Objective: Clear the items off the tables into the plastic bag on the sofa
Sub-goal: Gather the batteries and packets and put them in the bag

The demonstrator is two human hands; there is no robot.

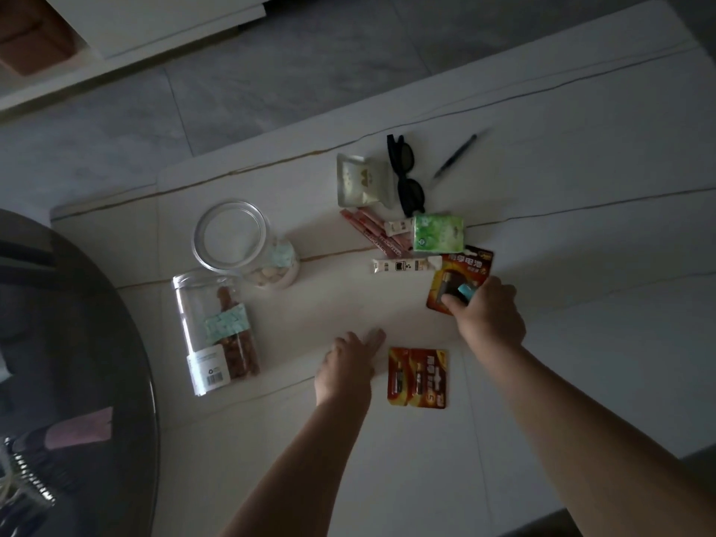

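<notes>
Right now the right hand (489, 312) has its fingers clamped on a small teal object (466, 293) above a red battery pack (461, 279) on the white desk (581, 226). Left of it, the left hand (348, 362) rests flat, fingers together, beside a second battery pack (417, 377). Two clear jars (217, 327) lie further left.

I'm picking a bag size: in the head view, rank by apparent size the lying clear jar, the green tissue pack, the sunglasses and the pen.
1. lying clear jar
2. sunglasses
3. green tissue pack
4. pen

Sunglasses and tissue pack look close, so their order is unsure.
</notes>
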